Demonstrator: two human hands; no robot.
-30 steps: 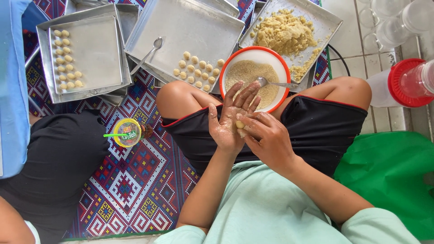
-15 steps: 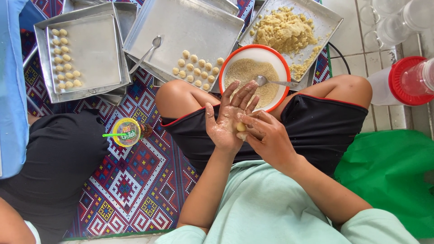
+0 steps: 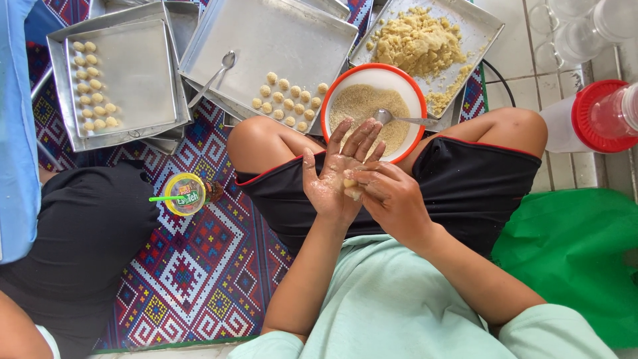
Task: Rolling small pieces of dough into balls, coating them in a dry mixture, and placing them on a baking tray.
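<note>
My left hand (image 3: 335, 174) is held flat and palm-up over my lap, fingers spread, dusted with crumbs. A small pale lump of dough (image 3: 350, 187) rests on that palm. My right hand (image 3: 389, 196) lies over it, its fingers pressing on the lump. Just beyond my fingertips stands a white bowl with an orange rim (image 3: 405, 83), holding fine crumbs and a metal spoon (image 3: 399, 119). A metal tray (image 3: 279, 40) to the far left of the bowl carries several small dough balls (image 3: 287, 103) and another spoon (image 3: 214, 74).
A tray of loose yellow dough (image 3: 419, 40) sits at the far right. Another tray (image 3: 126, 80) with several dough balls lies far left. A lidded drink cup with a green straw (image 3: 185, 195) stands on the patterned mat (image 3: 199, 279). Another person in black sits at left. Red-lidded jar (image 3: 601, 116) at right.
My hands have stayed over my lap; the right hand's fingers have shifted slightly on the dough lump in the left palm. Nothing else has moved.
</note>
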